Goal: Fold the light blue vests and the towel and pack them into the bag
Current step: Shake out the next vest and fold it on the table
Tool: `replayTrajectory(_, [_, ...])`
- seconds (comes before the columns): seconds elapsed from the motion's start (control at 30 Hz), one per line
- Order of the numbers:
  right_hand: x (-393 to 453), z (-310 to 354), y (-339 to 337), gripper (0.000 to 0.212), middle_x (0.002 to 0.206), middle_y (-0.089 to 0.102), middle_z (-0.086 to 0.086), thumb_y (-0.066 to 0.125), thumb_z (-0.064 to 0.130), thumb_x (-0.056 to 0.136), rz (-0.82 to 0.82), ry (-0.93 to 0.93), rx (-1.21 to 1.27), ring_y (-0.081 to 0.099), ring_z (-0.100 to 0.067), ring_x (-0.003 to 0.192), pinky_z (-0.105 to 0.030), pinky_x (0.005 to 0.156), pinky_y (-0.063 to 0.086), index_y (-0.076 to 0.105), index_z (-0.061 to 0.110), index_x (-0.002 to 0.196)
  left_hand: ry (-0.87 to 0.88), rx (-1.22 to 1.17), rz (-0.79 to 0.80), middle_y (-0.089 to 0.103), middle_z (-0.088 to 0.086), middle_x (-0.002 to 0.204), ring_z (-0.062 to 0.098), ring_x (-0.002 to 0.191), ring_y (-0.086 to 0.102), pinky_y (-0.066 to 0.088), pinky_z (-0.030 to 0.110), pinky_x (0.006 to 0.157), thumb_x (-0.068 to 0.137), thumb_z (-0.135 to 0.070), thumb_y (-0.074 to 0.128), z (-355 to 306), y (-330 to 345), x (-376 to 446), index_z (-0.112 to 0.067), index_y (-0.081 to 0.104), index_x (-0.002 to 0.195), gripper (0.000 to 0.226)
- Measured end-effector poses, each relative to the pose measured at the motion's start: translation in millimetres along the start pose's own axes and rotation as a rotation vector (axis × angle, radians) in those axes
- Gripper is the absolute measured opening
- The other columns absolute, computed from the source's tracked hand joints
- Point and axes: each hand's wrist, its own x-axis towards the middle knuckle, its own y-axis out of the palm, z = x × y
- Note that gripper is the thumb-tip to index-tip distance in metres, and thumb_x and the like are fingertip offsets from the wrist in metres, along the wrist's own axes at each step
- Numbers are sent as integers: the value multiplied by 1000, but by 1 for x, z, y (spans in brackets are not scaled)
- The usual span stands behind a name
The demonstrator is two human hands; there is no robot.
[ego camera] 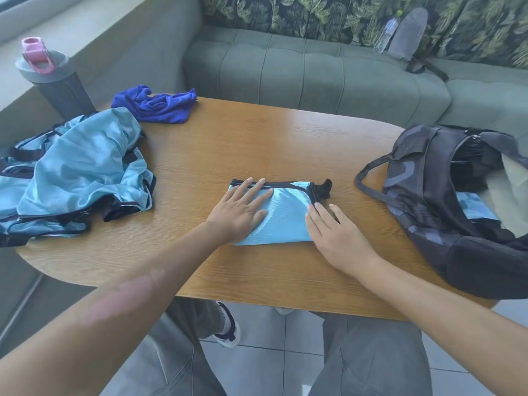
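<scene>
One grey shaker bottle with a pink lid stood far left, beside one heap of unfolded light blue mesh vests and one crumpled royal-blue towel. One folded light blue vest with black trim lay under both flat, straight-fingered hands, left hand and right hand. Right of them gaped one dark camouflage bag, on an oval wooden table before a green sofa.

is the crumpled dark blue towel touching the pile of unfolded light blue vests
Cannot tell. In the head view the crumpled dark blue towel lies right behind the pile of unfolded light blue vests; their edges meet in the picture, but overlap from this angle could hide a gap.
</scene>
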Motion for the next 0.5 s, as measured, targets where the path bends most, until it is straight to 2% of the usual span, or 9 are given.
replayTrajectory(0.13, [-6, -16, -1, 43, 139, 56, -28, 39, 28, 109, 9, 9, -42, 54, -40, 128, -56, 106, 44, 57, -4, 132, -6, -1, -3, -9, -3, 171, 21, 157, -13, 4, 42, 127, 96, -57, -10, -1, 0, 0, -32, 3, 164, 74])
replayTrajectory(0.27, [-9, -25, 1, 54, 136, 58, -27, 40, 44, 109, -29, -34, -18, 59, -39, 121, -55, 102, 47, 57, -2, 132, -9, -5, -8, -8, -3, 172, 21, 157, -13, 5, 42, 127, 97, -57, -8, 0, 2, 0, -32, 3, 164, 72])
replayTrajectory(0.4, [-14, -32, 11, 54, 140, 57, -24, 40, 44, 109, -53, -12, 7, 59, -37, 120, -54, 101, 47, 55, 2, 139, -22, -4, -8, -8, -4, 172, 20, 157, -12, 3, 40, 127, 95, -57, -10, -3, 0, 0, -33, 3, 163, 74])
replayTrajectory(0.5, [-17, -37, 22, 50, 143, 55, -23, 39, 37, 111, -20, 86, 16, 57, -36, 123, -54, 103, 45, 55, -1, 138, -29, 0, -17, -7, -4, 172, 20, 157, -11, 2, 40, 127, 95, -57, -11, -3, -1, -1, -33, 3, 163, 74])
